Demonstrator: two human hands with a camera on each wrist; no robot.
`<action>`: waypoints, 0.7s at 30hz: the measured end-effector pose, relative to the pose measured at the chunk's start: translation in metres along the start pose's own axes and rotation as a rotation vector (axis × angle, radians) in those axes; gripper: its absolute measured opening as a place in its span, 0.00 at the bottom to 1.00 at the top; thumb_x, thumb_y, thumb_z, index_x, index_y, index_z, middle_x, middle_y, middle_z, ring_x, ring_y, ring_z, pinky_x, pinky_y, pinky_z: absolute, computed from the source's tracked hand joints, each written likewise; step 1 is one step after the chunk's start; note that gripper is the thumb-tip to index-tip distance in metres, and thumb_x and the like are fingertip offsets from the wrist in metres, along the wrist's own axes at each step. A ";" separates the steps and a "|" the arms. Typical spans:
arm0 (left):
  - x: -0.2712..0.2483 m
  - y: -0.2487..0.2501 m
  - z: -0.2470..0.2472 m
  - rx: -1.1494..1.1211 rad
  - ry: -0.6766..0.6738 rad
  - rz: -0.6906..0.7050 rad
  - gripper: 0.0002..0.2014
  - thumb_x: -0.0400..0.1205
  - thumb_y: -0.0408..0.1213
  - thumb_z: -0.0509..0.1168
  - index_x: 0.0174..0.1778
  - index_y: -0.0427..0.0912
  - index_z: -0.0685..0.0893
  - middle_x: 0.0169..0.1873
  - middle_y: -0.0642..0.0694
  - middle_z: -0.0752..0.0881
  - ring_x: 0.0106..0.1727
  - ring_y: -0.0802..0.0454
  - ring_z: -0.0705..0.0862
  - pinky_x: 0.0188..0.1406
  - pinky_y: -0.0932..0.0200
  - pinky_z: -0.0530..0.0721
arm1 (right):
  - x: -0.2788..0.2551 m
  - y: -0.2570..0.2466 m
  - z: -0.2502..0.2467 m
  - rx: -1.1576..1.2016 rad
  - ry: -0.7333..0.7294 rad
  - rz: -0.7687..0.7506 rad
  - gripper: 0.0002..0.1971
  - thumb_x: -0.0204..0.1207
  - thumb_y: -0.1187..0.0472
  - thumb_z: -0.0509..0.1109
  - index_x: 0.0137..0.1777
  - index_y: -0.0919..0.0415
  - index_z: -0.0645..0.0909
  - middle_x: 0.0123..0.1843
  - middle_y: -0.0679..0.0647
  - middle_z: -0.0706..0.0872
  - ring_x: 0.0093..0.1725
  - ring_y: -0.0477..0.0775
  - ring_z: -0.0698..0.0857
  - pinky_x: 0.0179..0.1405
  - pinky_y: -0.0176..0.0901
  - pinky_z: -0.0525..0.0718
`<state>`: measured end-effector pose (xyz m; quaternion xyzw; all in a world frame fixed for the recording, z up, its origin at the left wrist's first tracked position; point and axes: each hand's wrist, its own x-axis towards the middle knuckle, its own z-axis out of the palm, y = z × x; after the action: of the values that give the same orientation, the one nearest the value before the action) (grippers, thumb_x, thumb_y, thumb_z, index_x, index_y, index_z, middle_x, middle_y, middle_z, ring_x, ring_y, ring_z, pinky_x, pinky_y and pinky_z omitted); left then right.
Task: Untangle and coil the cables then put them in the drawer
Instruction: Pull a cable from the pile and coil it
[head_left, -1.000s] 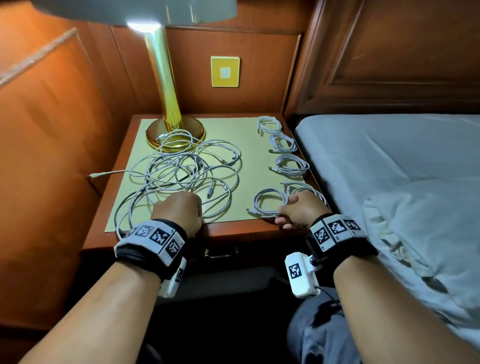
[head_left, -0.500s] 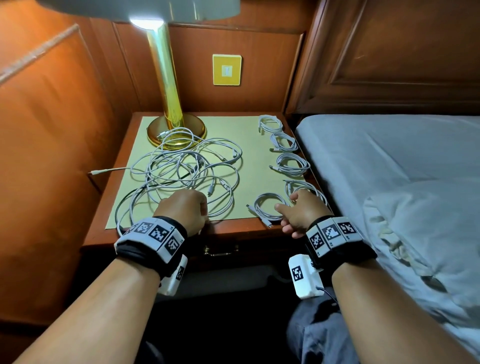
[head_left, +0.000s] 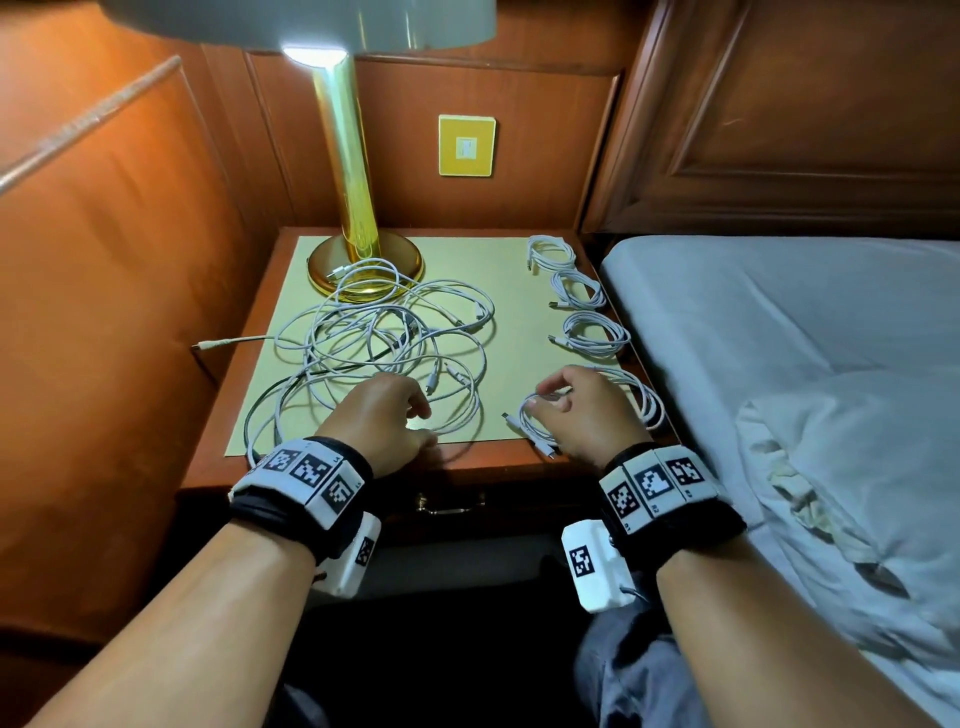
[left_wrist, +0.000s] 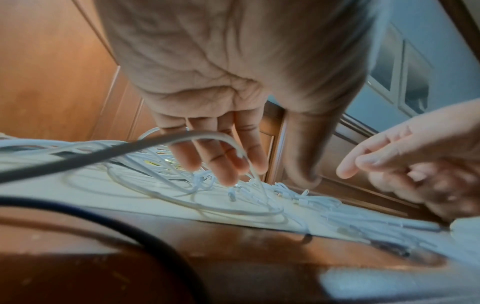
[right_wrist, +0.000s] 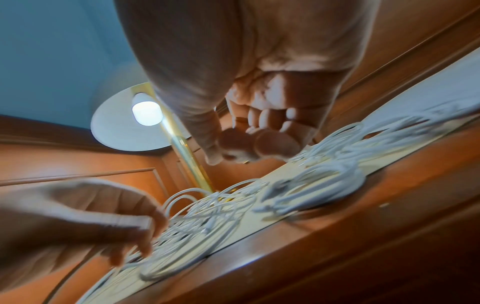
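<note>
Left hand (head_left: 382, 415) hovers low over the near edge of the tangled cables (head_left: 384, 338), fingers loosely spread and pointing down; in the left wrist view one white strand drapes across them, but nothing is pinched. Right hand (head_left: 582, 410) sits just beside it over the nearest coiled cable (head_left: 535, 421), thumb and forefinger drawn close together with the other fingers curled. Whether the tips actually nip the loop or have just let go of it, I cannot tell; the right wrist view shows the fingertips bunched above the coil and apart from it.

Four more coils run up the right side of the worktop (head_left: 509, 322) toward the wall, beside the bed (head_left: 779, 312): the far coil (head_left: 549, 252), the second coil (head_left: 576, 286), the third coil (head_left: 595, 332), and the fourth coil (head_left: 647, 400), half hidden behind the right hand. The tangle spreads over the left half, one loop lying over the lamp base (head_left: 364, 267) and one plug end hanging off the left edge.

By my reading, a finished coil is being set down and the untangling step carries on. The next move calls for finding a free plug end in the heap and drawing that one strand out without tightening the crossings. The drawer (head_left: 452, 503) below is closed, so stowing is still to come.
</note>
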<state>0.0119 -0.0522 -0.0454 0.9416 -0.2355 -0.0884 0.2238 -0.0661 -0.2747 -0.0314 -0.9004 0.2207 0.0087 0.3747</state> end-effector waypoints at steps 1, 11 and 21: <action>-0.002 -0.001 -0.001 -0.048 0.018 0.006 0.11 0.77 0.48 0.77 0.49 0.51 0.84 0.46 0.56 0.80 0.48 0.56 0.82 0.43 0.63 0.77 | -0.002 -0.006 0.006 0.032 -0.036 -0.026 0.09 0.78 0.51 0.74 0.55 0.52 0.82 0.35 0.45 0.80 0.40 0.52 0.87 0.44 0.46 0.86; -0.028 -0.028 -0.030 -0.672 0.609 0.056 0.08 0.85 0.25 0.66 0.51 0.40 0.88 0.41 0.46 0.90 0.41 0.54 0.91 0.38 0.53 0.90 | -0.002 -0.045 0.055 0.046 -0.180 -0.147 0.36 0.78 0.49 0.73 0.83 0.47 0.63 0.56 0.52 0.86 0.52 0.56 0.90 0.63 0.55 0.84; -0.074 -0.034 -0.068 -0.852 0.826 0.162 0.09 0.88 0.25 0.61 0.56 0.35 0.87 0.40 0.46 0.90 0.40 0.50 0.90 0.38 0.58 0.87 | 0.008 -0.072 0.078 0.179 -0.106 -0.198 0.43 0.75 0.48 0.76 0.85 0.41 0.56 0.57 0.54 0.84 0.54 0.58 0.88 0.60 0.60 0.85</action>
<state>-0.0207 0.0365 0.0029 0.7043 -0.1440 0.2156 0.6609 -0.0177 -0.1801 -0.0412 -0.8792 0.1106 -0.0007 0.4635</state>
